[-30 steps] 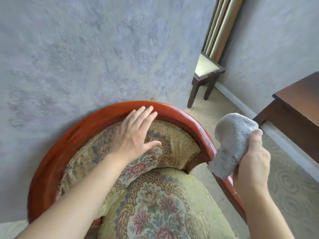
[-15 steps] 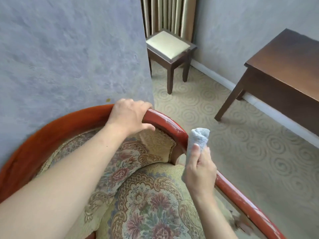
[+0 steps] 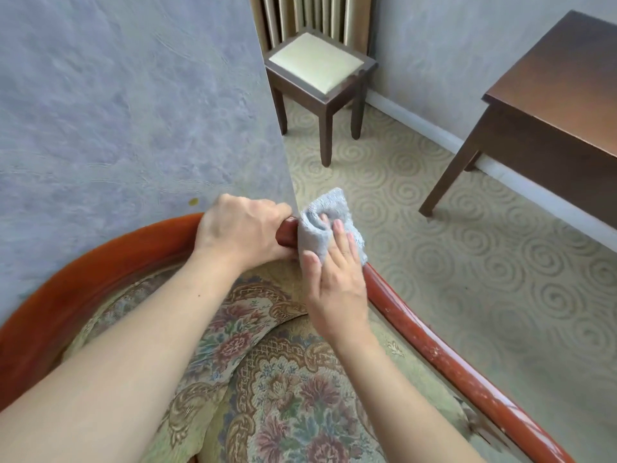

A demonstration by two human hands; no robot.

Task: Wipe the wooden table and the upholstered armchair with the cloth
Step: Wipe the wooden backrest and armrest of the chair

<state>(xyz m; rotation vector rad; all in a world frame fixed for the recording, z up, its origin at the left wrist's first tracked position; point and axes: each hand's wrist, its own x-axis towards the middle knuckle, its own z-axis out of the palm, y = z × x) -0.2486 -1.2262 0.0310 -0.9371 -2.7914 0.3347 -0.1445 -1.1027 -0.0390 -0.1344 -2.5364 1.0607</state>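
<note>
The upholstered armchair [image 3: 434, 352] has a curved red wooden rail around a floral back and seat and fills the lower view. My left hand [image 3: 240, 232] grips the top of that rail at the back. Just to its right, my right hand [image 3: 337, 285] holds the grey cloth [image 3: 317, 235] against the rail, thumb on the near side and fingers laid over the top. The cloth is bunched around the wood and hides that stretch of rail. The dark wooden table [image 3: 567, 81] stands at the upper right, away from both hands.
A textured grey wall [image 3: 117, 111] rises right behind the armchair. A small dark stool [image 3: 317, 61] with a cream seat stands by the curtain at the top centre. Swirl-patterned carpet [image 3: 467, 262] lies between armchair, stool and table.
My left hand went from flat on the backrest to gripping the rail. My right hand brought the cloth from the air onto the rail beside it. The view swung right.
</note>
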